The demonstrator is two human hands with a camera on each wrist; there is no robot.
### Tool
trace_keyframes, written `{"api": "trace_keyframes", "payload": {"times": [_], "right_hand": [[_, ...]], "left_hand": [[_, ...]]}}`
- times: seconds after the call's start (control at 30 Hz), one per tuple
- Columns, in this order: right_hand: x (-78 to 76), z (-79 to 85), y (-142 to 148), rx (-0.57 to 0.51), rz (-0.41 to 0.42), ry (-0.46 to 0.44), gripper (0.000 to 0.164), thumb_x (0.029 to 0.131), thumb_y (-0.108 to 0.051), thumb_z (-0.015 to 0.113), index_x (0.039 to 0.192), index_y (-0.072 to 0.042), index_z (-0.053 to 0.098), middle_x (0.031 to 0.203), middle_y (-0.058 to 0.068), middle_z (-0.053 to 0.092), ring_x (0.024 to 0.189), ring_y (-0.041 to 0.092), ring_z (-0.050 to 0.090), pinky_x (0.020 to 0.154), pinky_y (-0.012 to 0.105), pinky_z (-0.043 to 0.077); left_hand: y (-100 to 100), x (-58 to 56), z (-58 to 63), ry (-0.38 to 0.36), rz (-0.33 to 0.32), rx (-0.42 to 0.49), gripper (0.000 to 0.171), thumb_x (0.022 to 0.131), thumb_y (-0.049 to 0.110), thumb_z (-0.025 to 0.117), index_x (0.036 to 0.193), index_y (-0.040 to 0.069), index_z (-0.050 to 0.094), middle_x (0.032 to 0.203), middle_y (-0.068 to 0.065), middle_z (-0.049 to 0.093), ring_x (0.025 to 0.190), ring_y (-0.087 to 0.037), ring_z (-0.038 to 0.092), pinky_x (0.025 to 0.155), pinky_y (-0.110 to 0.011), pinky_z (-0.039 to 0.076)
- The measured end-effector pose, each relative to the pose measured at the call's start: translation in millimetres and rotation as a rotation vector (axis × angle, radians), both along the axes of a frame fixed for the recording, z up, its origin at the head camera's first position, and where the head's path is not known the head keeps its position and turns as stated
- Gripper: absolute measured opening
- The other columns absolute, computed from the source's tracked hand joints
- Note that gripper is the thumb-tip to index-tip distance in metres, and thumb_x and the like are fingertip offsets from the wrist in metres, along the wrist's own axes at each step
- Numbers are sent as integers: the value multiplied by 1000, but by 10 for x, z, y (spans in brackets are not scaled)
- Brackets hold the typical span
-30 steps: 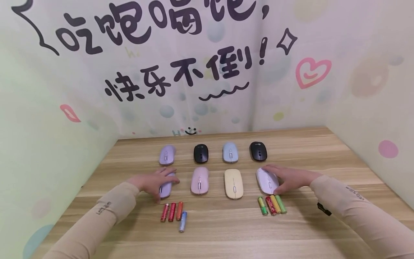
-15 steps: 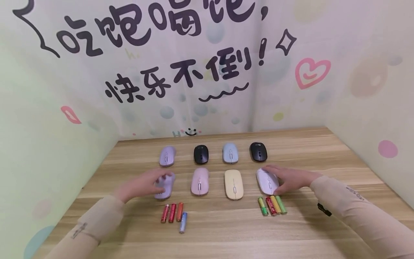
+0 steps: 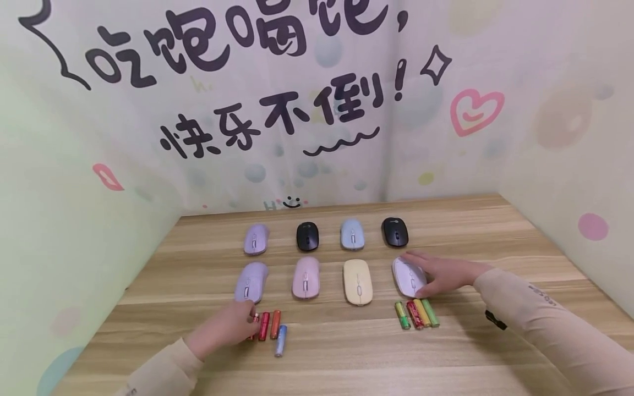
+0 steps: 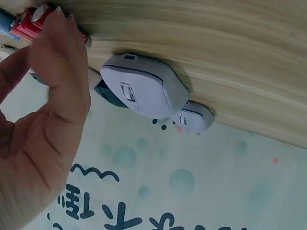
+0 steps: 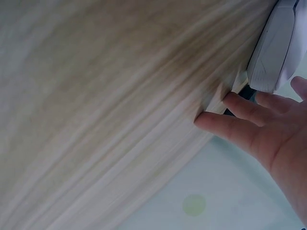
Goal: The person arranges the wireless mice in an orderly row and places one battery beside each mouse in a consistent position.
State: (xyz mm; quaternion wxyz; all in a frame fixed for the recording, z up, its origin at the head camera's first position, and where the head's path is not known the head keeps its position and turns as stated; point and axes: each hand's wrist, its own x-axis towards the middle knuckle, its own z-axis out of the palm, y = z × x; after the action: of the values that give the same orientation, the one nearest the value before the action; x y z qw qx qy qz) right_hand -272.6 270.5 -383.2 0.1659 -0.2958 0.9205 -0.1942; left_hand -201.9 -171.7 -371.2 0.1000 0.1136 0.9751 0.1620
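My left hand (image 3: 225,327) reaches over the leftmost red battery (image 3: 256,318), covering most of it. In the left wrist view its fingers bend gently and the thumb stands apart; no grip is visible. Beside that battery lie a red battery (image 3: 264,326), an orange one (image 3: 275,324) and a blue one (image 3: 280,340). Just beyond the hand sits a lavender mouse (image 3: 251,281). My right hand (image 3: 443,273) rests at the right side of a pale lilac mouse (image 3: 408,278). In the right wrist view, its extended fingers (image 5: 230,127) touch the table near the mouse.
Right of the lavender mouse are a pink mouse (image 3: 306,278) and a cream mouse (image 3: 358,281). Purple (image 3: 256,239), black (image 3: 307,236), blue (image 3: 352,234) and black mice form the back row. Several batteries (image 3: 418,314) lie before the lilac mouse. A printed curtain (image 3: 346,176) stands behind the table.
My left hand has let go of the lavender mouse, now shifted slightly left and tilted, and moved toward me to the left batteries. My right hand has stayed by the lilac mouse.
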Motion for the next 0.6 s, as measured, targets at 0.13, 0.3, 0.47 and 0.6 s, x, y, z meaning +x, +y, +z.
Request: {"api": "trace_keyframes", "payload": {"times": [0.13,0.3,0.47,0.6], "right_hand": [[0,-2,-8,6,-5,-7,90,80,-45,64,143,3,20,146,30,15,131,46,23,102,57,24],[-1,1,-7,6,-15,-14,90,81,-46,63,143,2,19,146,29,15,131,45,23,102,58,25],[4,10,-10,8,-15,-8,89,81,-46,63,143,2,20,146,29,15,130,45,24,101,58,25],[6,9,-7,17,-13,0,87,82,-46,62,143,0,20,146,28,17,130,45,26,101,57,26]], "left_hand": [[13,21,-33,-16,41,-8,17,76,10,61,89,4,52,63,-3,46,53,-16,45,46,-28,35],[40,14,-69,28,24,-38,28,74,10,61,99,1,54,67,-3,51,54,-16,45,46,-29,36],[66,3,-84,72,-21,-76,34,72,9,63,104,-1,54,75,-6,56,58,-17,46,49,-32,38],[71,1,-107,104,-48,-117,31,72,9,64,100,0,55,71,-5,54,58,-17,46,48,-33,38]]}}
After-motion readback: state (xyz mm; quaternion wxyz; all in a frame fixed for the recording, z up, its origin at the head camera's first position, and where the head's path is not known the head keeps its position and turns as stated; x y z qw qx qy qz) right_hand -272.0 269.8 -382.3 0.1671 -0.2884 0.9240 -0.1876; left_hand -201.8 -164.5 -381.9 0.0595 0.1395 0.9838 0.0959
